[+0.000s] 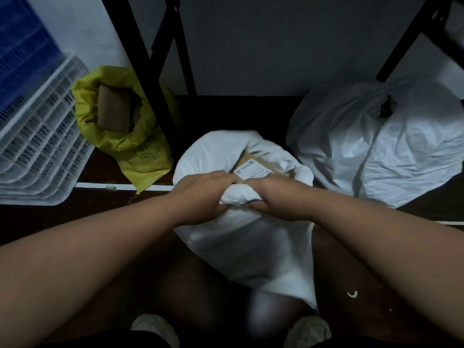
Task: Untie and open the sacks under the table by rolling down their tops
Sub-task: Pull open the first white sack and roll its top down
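At the centre of the frame, the left hand [203, 190] and right hand [270, 197] sit side by side, fingers curled tight around the rolled near rim of the white woven plastic sack [241, 237], its mouth open on a labelled brown cardboard parcel [253, 169].

Sacks: three — one yellow sack [125, 136], two white: middle sack [241, 237], right sack [381, 146]
Hands: two
Cardboard boxes in view: two
Shoes: two
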